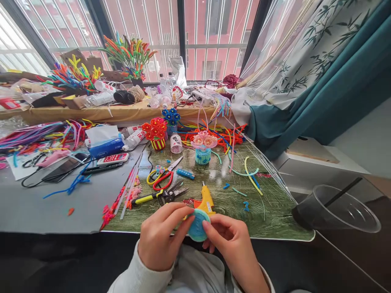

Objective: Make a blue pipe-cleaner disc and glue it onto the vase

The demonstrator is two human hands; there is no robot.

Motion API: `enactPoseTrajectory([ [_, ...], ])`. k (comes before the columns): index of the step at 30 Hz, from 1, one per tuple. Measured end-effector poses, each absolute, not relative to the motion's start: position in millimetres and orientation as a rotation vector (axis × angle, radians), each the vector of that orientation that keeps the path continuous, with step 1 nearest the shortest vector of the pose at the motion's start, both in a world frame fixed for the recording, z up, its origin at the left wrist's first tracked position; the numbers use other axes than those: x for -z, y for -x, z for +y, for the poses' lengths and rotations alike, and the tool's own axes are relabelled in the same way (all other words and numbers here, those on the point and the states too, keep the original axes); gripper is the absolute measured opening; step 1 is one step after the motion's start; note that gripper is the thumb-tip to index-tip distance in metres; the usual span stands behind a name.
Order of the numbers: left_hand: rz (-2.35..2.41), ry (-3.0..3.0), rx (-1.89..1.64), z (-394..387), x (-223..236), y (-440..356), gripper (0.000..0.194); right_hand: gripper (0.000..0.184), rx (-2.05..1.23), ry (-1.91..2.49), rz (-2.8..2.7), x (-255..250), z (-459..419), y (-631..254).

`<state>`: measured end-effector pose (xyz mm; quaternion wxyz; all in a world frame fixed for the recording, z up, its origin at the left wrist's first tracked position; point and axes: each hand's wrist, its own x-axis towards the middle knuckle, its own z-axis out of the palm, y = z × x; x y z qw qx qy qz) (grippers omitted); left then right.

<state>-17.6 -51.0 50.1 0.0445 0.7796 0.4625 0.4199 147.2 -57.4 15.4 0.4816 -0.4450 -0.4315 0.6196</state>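
Note:
A round blue disc (197,226) with a fuzzy light-blue rim is held up at the table's front edge. My left hand (163,234) is closed in a pinch at its left edge, where a small yellow bit shows between the fingers. From the right, my right hand (230,240) grips the disc, thumb on its face and fingers partly hidden behind. Just beyond lies a yellow glue gun (207,199). Black pliers (166,196) with yellow-trimmed grips, red-and-yellow scissors (163,178) and a small blue tube (185,174) are on the green tabletop.
Fuzzy-stem flowers in a blue pot (203,156) and a striped pot (158,144) stand farther back. A tissue pack (106,147) and calculator (113,158) lie left. At right is a clear cup (345,209) with a dark straw. Loose pipe cleaners (253,175) and thin wires are scattered about.

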Motion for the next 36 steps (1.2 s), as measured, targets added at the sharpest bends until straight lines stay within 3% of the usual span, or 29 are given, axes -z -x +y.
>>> enactPoseTrajectory([
  [18, 1.386, -3.114, -1.16, -27.7, -42.6, -0.1, 0.025, 0.025, -1.154, 1.294, -1.289, -10.7, -40.5, -150.3],
  [25, 1.253, -3.083, -1.184, -7.3, -36.3, 8.5, 0.021, 0.029, -1.271, 1.372, -1.159, -5.8, -24.6, -132.7],
  [36, 1.25, -2.941, -1.213, 8.4, -24.8, 32.6, 0.018, 0.024, -0.956, 1.488, -1.108, 1.8, -11.4, -97.2],
])
